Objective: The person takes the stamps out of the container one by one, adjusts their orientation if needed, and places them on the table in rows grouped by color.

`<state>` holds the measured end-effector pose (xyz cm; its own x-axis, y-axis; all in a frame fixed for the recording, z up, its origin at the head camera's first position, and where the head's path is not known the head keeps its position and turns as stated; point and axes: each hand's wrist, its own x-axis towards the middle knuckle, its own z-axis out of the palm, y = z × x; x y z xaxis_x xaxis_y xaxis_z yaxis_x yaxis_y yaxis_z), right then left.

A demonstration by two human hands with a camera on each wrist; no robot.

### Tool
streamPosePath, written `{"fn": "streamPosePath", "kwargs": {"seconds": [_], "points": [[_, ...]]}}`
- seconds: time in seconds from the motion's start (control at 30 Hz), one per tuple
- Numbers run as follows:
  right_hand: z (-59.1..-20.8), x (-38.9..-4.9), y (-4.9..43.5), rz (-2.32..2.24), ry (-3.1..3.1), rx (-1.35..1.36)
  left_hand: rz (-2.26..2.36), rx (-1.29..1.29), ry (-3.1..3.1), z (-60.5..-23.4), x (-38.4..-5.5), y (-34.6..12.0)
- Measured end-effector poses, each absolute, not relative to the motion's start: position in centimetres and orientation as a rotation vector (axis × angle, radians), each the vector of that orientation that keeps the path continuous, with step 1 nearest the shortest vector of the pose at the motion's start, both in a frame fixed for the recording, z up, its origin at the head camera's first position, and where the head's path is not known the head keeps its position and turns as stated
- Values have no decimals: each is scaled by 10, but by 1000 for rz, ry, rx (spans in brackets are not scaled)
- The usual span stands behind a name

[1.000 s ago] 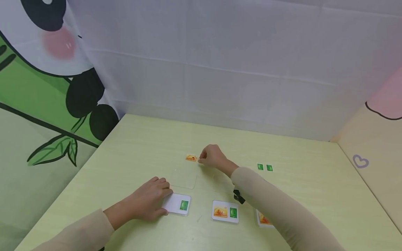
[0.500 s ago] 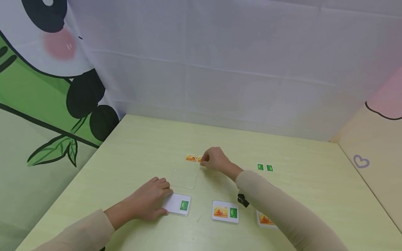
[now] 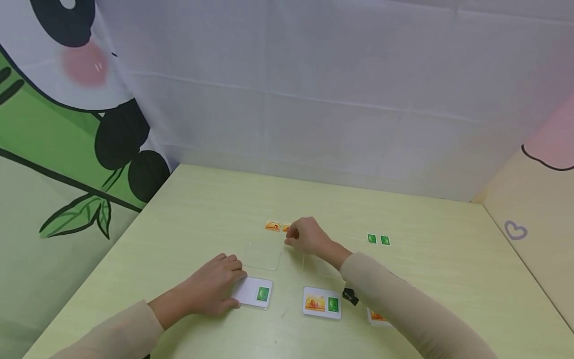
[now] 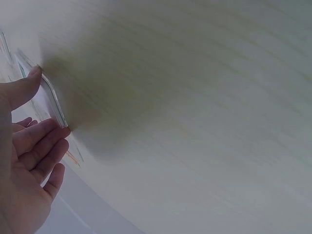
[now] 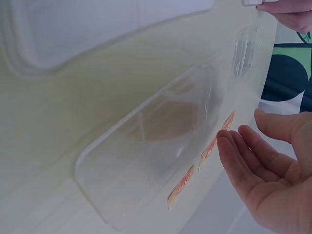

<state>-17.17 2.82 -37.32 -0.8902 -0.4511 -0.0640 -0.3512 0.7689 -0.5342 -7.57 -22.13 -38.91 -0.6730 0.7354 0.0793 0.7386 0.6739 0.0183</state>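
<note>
My left hand (image 3: 211, 286) holds a flat clear case (image 3: 251, 290) by its left end. Inside the case lies a white card with a green stamp at its right. In the left wrist view, the thumb and fingers of the left hand (image 4: 36, 146) grip its opposite edges. My right hand (image 3: 309, 237) hovers by a row of orange stamps. In the right wrist view, the right hand (image 5: 273, 170) has its thumb and fingers apart, nothing between them. An orange stamp (image 3: 273, 226) lies left of it; another orange stamp (image 3: 286, 228) is partly hidden. A third orange stamp (image 5: 180, 187) shows in the right wrist view.
Two clear plastic lids lie mid-table, one left lid (image 3: 264, 257) and one right lid (image 3: 318, 268). Two green stamps (image 3: 378, 240) sit back right. A second case (image 3: 321, 302) holds orange and green stamps. The right forearm partly covers a third case (image 3: 376, 317).
My right hand has drawn slightly back toward me and to the right. The second orange stamp, hidden before, now partly shows. My left hand keeps its grip on the case.
</note>
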Motion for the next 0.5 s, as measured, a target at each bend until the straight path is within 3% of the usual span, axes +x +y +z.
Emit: {"fn": "streamPosePath", "kwargs": {"seconds": [0.5], "points": [[-369, -159, 30, -797, 2748, -665, -103, -1227, -2831, -384, -74, -221]]}}
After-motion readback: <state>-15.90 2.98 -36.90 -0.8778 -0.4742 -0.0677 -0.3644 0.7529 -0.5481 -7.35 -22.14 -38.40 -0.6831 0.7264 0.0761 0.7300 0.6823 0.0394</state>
